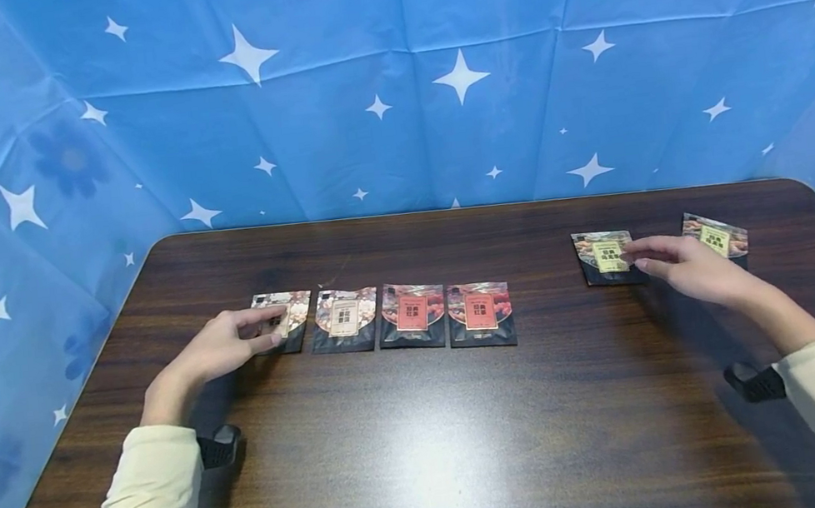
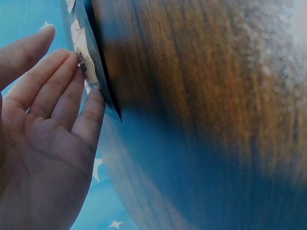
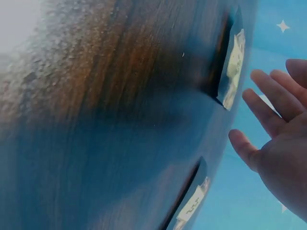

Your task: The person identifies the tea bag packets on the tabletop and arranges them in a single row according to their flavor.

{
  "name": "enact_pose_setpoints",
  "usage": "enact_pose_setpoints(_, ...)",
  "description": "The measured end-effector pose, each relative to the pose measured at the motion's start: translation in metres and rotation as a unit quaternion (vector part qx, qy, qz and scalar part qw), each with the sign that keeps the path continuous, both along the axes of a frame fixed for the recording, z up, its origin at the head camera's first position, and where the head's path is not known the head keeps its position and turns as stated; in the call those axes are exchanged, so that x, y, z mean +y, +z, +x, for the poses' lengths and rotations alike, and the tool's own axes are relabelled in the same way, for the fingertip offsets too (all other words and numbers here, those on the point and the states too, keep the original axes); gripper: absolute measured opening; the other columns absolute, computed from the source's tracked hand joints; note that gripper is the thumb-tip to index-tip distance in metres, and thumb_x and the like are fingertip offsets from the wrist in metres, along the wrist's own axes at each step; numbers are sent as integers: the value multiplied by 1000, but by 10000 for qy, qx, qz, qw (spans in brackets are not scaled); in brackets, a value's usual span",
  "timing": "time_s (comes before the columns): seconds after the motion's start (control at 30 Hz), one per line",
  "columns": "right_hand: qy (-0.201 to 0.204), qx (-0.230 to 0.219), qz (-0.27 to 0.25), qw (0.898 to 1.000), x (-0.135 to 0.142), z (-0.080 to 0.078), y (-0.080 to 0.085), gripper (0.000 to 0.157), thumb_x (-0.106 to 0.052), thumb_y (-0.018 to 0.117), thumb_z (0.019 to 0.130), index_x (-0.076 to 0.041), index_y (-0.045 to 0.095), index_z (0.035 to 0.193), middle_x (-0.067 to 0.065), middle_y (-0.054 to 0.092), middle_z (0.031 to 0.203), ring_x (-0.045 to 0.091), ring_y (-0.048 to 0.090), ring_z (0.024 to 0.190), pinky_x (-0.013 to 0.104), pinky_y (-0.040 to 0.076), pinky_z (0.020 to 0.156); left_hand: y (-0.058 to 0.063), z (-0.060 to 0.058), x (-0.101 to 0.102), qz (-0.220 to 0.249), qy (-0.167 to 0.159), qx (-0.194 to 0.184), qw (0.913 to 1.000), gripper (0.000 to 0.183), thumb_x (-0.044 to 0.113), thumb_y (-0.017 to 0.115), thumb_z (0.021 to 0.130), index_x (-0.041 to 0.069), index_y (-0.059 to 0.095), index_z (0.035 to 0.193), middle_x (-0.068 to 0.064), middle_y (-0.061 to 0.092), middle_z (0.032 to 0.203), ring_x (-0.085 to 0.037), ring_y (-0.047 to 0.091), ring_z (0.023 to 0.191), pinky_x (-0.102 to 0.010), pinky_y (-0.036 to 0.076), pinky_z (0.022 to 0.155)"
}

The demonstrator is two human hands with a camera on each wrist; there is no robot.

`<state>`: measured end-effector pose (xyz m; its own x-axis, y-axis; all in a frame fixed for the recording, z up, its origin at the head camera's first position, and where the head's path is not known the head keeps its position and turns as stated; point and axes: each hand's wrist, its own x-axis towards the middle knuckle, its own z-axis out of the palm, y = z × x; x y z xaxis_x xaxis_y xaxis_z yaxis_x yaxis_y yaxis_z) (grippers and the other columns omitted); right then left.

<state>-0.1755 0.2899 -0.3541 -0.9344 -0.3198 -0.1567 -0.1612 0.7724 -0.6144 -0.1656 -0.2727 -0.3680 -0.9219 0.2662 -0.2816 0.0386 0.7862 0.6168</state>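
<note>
- Left hand [image 1: 217, 345]: reached over the leftmost pale packet [image 1: 299, 310], fingers stretched, thumb standing apart, nothing gripped; seemingly touched the label with the fingertips [image 2: 97, 96].
- Right hand [image 1: 692, 268]: hung with fingers loose and spread at the inner yellow-green packet [image 1: 604, 257]; in the right wrist view showed a gap to it, thus held nothing.
- Just beside the leftmost packet, saw a second pale packet [image 1: 345, 320], then a left red packet [image 1: 412, 316] and a right red packet [image 1: 480, 313], lying flat in one row with narrow gaps.
- Well apart from this row, saw also an outer yellow-green packet [image 1: 715, 240], lying aslant, partly behind the right hand.
- Judged as first risk a sliding of the leftmost packet into its neighbour, from a sideways push by straight fingers.
- Feared also a missed pinch on the right side, because of thin edges close to the wood, or a bump of the outer packet by a low palm.
- On the arms, noticed cream sleeves [image 1: 148, 493] and black wrist devices [image 1: 221, 447].
- Under everything, found a dark brown table [image 1: 583, 402] with wood grain, rounded far corners and a strong white glare [image 1: 436, 477] at the near middle.
- Around, saw a creased blue backdrop [image 1: 334, 137] with white stars [image 1: 461, 76] and, at left, faint flowers [image 1: 68, 158].
</note>
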Motion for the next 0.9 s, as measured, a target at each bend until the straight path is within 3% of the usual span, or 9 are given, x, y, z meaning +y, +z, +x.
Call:
enact_pose_setpoints(0.2,8,-118,-90,9999,-3,-8,-4,40,-14,39,99,6,38,134,28,39,133,43,37,120,54,35,90,0,0,-1,78,3,-3,10000,50,27,56,92,9,44,137,-8,51,91,-21,44,79,-34,35,68)
enact_pose_setpoints(0.33,112,-260,-194,9994,-4,-11,-8,42,-12,38,99,6,34,136,29,36,135,44,35,122,54,35,90,0,1,-1,72,-12,20,10000,50,27,56,92,9,44,137,-15,54,111,-24,47,90,-39,39,75)
enact_pose_setpoints(0.43,122,-415,-270,9987,-4,-12,-9,42,-11,38,99,6,33,137,29,33,137,44,31,124,54,34,91,0,0,-1,64,-56,53,9999,51,27,56,92,9,44,137,-19,49,127,-26,48,97,-42,39,80)
enact_pose_setpoints(0.6,118,-611,-318,9976,-3,-11,-9,41,-8,38,98,4,34,137,28,32,138,44,30,125,54,33,93,-1,-1,0,60,-73,81,9999,50,27,56,91,9,44,137,-16,52,120,-24,46,91,-38,38,76)
enact_pose_setpoints(0.9,684,-480,-310,9960,-15,-1,-8,38,-11,41,98,2,41,134,25,39,136,41,34,123,54,32,93,1,0,0,-7,-3,-2,10000,51,29,56,92,9,44,137,-16,53,116,-24,45,90,-38,37,75)
